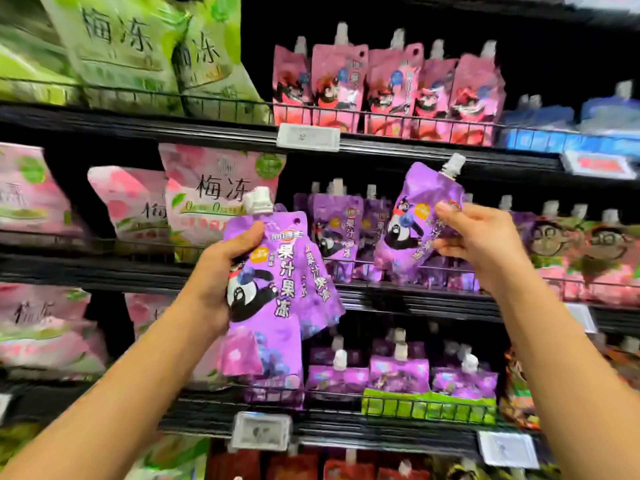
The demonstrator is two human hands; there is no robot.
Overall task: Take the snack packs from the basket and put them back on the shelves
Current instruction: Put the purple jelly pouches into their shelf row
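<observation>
My left hand [221, 271] is wrapped around a bunch of purple pouches [273, 299], thumb over the top one near its white cap, held up before the shelves [398, 296]. My right hand [474, 240] pinches another purple pouch [412, 220] by its edge, tilted, just in front of the matching purple row [343, 233] on the middle shelf.

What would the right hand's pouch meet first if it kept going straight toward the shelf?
Probably the row of purple pouches standing on the middle shelf: the right hand holds its purple pouch just in front of them. Depth is unclear.
</observation>
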